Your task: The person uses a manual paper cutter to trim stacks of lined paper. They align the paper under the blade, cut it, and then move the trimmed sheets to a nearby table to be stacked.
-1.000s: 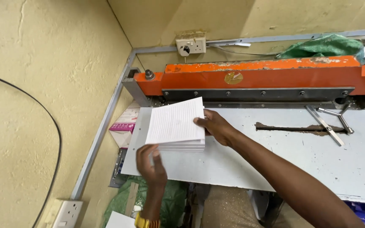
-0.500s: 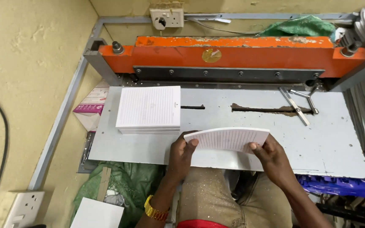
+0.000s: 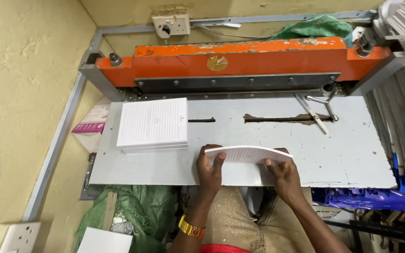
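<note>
Where it tilted before, paper bundle [image 3: 248,153] flatter between left hand [image 3: 209,169] and right hand [image 3: 282,174].

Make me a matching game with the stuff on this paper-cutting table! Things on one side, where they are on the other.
Things:
1. small bundle of lined sheets
2. tall stack of lined paper
3. metal tool
4. wall socket

Places:
A. on the wall above the orange bar
B. held between the left hand and the right hand
C. lying by the slot at the table's right
D. resting on the left of the grey table

Pairs: 1-B, 2-D, 3-C, 4-A
</note>
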